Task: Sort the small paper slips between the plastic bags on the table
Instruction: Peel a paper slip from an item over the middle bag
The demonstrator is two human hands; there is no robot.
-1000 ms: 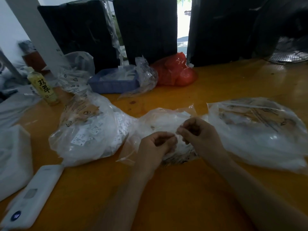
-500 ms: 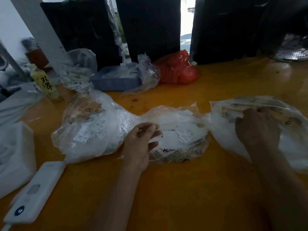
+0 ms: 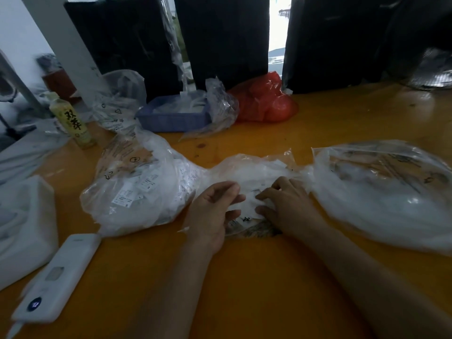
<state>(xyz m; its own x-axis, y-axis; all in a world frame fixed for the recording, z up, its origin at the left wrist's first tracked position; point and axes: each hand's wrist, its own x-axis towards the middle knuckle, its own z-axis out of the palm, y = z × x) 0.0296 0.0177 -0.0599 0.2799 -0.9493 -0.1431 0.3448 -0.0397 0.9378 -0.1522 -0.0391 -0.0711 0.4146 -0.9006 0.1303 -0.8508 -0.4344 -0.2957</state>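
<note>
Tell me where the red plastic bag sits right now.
In the head view, the red plastic bag lies at the table's far edge, centre-right, just right of the blue tray and in front of the black panels.

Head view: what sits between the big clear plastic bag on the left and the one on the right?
In the head view, a smaller clear bag of paper slips lies between the left bag and right bag, with both hands, left and right, on it.
</note>
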